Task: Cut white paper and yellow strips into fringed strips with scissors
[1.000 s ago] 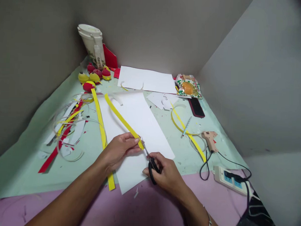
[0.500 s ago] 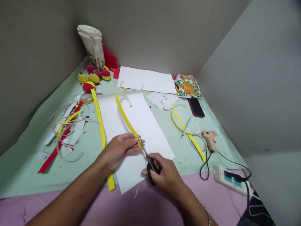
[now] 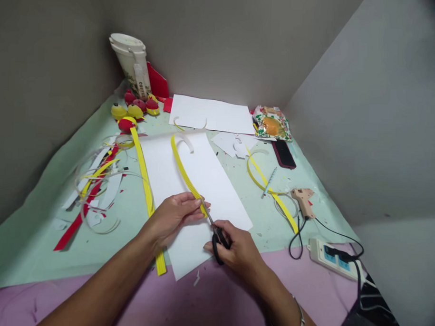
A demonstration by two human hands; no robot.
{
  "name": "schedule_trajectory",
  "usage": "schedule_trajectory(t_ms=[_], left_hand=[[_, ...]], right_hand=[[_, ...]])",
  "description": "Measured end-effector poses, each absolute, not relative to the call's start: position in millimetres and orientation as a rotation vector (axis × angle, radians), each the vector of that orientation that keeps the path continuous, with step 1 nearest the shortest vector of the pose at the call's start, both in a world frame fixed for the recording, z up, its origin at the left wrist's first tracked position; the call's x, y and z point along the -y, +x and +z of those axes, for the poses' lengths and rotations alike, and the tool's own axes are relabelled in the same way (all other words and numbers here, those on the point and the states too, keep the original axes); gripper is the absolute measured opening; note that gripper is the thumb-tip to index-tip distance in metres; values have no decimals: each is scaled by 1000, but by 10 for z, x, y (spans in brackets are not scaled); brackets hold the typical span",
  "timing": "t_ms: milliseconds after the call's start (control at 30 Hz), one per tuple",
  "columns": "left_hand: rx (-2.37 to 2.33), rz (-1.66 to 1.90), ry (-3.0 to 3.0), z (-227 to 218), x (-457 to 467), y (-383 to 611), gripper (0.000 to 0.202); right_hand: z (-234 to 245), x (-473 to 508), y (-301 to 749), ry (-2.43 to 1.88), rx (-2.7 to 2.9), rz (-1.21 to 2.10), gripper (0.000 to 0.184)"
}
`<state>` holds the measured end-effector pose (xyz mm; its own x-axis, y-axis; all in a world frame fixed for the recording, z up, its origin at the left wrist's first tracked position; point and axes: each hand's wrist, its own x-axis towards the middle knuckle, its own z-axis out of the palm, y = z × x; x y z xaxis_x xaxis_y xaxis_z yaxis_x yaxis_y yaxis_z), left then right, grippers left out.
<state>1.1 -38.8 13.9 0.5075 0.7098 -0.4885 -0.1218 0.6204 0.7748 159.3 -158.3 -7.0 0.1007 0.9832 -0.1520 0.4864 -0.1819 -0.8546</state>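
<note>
Between the thumb and fingers of my left hand is the near end of a curved yellow strip, its edge cut into fine fringe. The strip's far end curls over a white paper sheet. My right hand grips black-handled scissors, whose blades lie against the strip beside my left fingertips. Whether the blades are parted is hard to make out. A flat yellow strip runs under my left wrist.
On the left lie loose paper strips and red-and-yellow balls near a white container. At right are a pen, a phone, a glue gun with its cord, a power strip and a snack packet.
The yellow strip's far end has swung slightly to the right. Both hands and the scissors keep nearly the same place.
</note>
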Motion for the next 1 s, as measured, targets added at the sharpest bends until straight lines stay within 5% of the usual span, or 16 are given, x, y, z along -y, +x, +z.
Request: schedule_trajectory(t_ms=[1000], left_hand=[[-875,643,689,123,384,2,7]], right_hand=[[18,1588,1600,-1795,1486,940,30]])
